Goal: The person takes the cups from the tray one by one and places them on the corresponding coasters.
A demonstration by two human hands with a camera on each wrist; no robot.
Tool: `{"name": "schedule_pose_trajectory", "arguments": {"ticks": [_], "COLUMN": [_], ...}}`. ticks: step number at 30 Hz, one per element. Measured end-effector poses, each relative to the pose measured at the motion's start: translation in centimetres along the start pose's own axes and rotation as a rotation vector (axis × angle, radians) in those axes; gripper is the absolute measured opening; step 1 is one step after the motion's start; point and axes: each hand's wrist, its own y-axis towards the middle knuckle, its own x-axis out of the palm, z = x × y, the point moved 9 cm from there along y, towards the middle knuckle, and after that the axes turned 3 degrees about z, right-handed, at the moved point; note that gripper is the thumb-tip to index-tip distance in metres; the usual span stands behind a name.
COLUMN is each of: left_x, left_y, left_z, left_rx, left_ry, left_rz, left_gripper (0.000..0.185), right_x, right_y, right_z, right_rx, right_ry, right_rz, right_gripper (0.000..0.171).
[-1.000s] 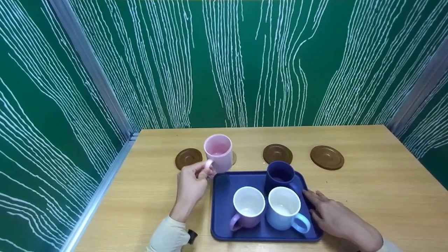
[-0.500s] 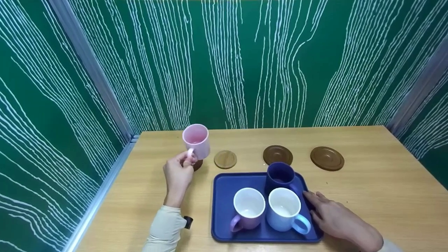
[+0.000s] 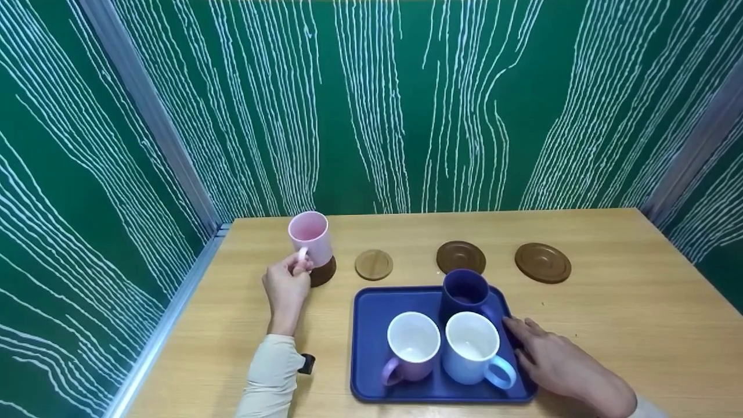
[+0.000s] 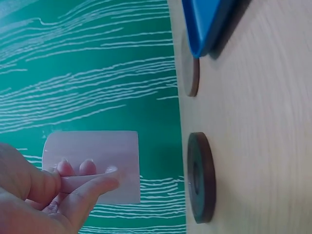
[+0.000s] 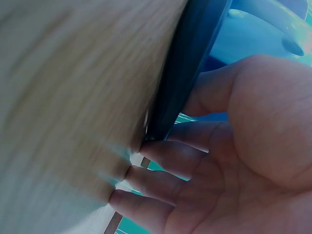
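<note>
My left hand [image 3: 287, 284] pinches the handle of a pink mug [image 3: 316, 247], held upright over a dark brown round coaster [image 3: 324, 273]. In the left wrist view, a gap shows between the base of the mug [image 4: 107, 151] and the coaster [image 4: 202, 178]. On the right, my right hand [image 3: 560, 360] rests at the right edge of a blue tray [image 3: 371, 337], its fingers fairly straight against the side and its thumb at the rim. On that tray stand a purple mug [image 3: 412, 368], a light blue mug [image 3: 464, 371] and a dark blue mug [image 3: 450, 307].
A light wooden coaster [image 3: 374, 265] lies behind the tray. Two more brown coasters lie along the back, one brown coaster [image 3: 460, 255] behind the dark blue mug, another brown coaster [image 3: 543, 262] farther right. Green walls [image 3: 418, 116] with white lines enclose the wooden table [image 3: 627, 302].
My left hand has carried the pink mug left, from beside the tray past the light coaster to above the leftmost brown one, lately lowering slightly. My right hand and the tray have stayed put.
</note>
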Motion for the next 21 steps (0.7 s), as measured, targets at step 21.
{"name": "schedule_pose_trajectory", "arguments": {"ticks": [21], "left_x": [0.8], "left_y": [1.0], "left_z": [-3.5], "left_rx": [-0.042], "left_ry": [0.026], "left_rz": [0.026], "left_gripper": [0.022], "right_x": [0.0], "right_y": [0.1], "right_z": [-0.2], "right_rx": [-0.015], "right_ry": [0.000], "right_rz": [-0.012], "right_gripper": [0.061]}}
